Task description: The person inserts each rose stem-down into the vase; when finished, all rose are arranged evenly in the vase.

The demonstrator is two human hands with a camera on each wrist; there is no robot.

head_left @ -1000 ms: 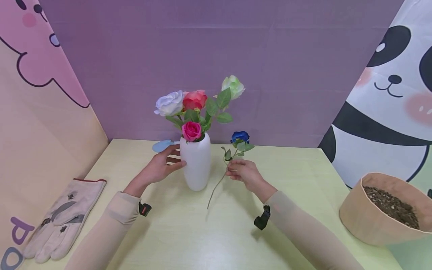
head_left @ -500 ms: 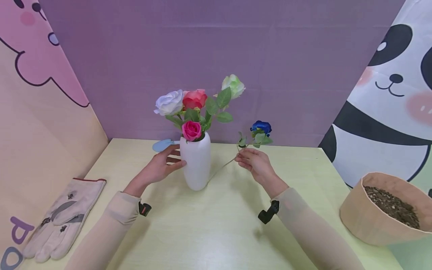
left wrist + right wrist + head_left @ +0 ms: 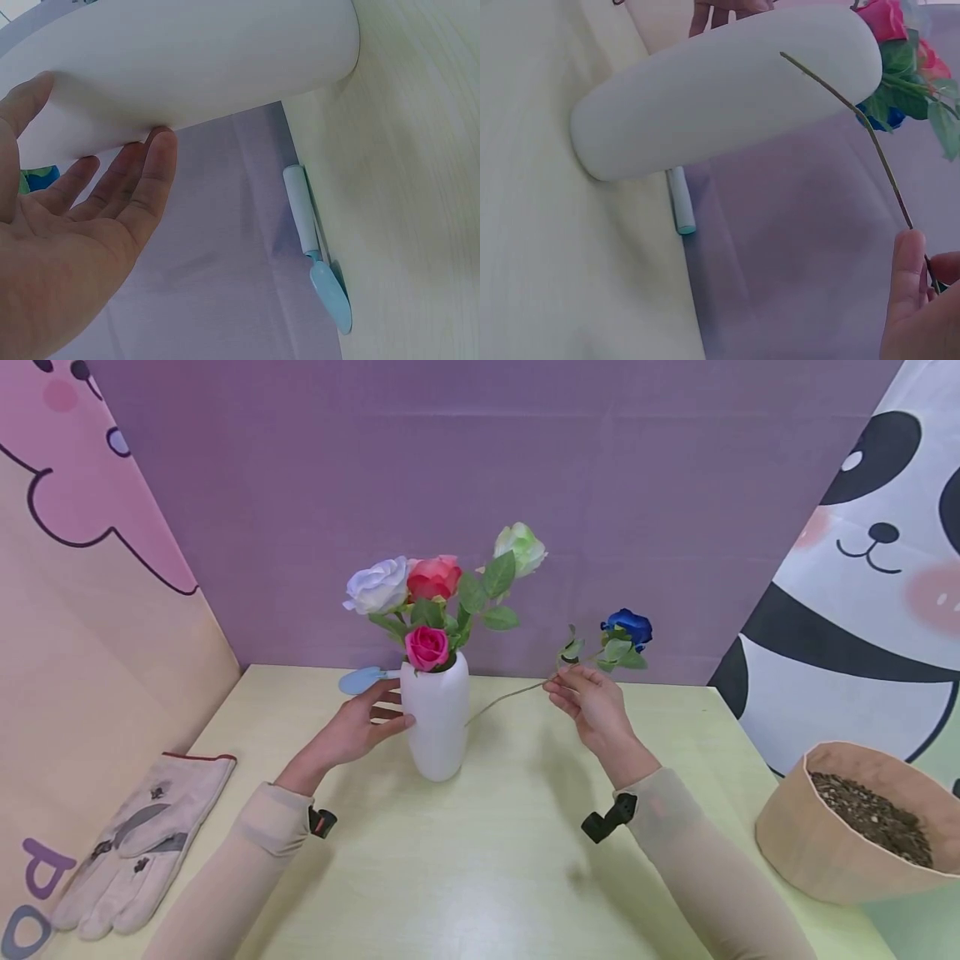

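Observation:
A white vase [image 3: 437,727] stands upright, filled with several roses: a pale blue rose [image 3: 378,586], a coral rose [image 3: 435,578], a pink rose [image 3: 427,648] and a pale green rose [image 3: 520,549]. From the left, my left hand [image 3: 352,728] holds the vase, thumb in front and fingertips farther back on its wall. To the right, my right hand [image 3: 592,703] pinches the stem of a blue rose [image 3: 628,628] between thumb and fingers. The rose is tilted, flower up to the right, its bare stem [image 3: 877,142] slanting down towards the vase. In the right wrist view, the stem end overlaps the vase.
A light-blue trowel [image 3: 330,296] lies behind the vase near the table's back edge. Grey-white work gloves [image 3: 142,847] rest at the left. A tan fabric pot [image 3: 832,843] of soil stands on the right. A purple backdrop [image 3: 480,468] rises behind the table [image 3: 480,860].
My right hand has moved right and slightly up and back with the blue rose, and the stem has turned flatter. The left hand and the vase have stayed in place.

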